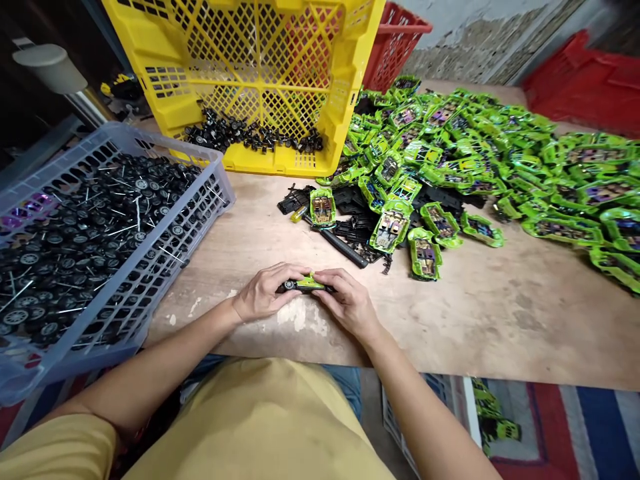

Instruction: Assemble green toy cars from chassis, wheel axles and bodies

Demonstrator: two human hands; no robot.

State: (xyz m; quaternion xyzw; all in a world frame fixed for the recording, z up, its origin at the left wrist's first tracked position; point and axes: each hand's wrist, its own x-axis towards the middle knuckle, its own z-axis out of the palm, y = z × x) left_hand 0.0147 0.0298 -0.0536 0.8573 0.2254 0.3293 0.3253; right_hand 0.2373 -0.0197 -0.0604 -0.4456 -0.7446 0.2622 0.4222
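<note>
Both my hands grip one small green toy car (309,284) just above the near part of the wooden table. My left hand (265,291) closes round the end where a black wheel shows. My right hand (349,300) pinches the other end, and its fingers cover that part. The car's black base runs along its lower side. Beyond the hands lie green car body shells (425,257), open side up, among black plastic chassis parts (350,207). A black rod-like tool handle (343,249) rests there too.
At the left, a translucent crate (220,175) holds black wheels on metal axles. A yellow crate (345,127) stands on its side with more small black parts. Green shells (480,147) are heaped at the right. Red baskets (395,50) stand behind; a crate (470,407) sits below the table (500,320).
</note>
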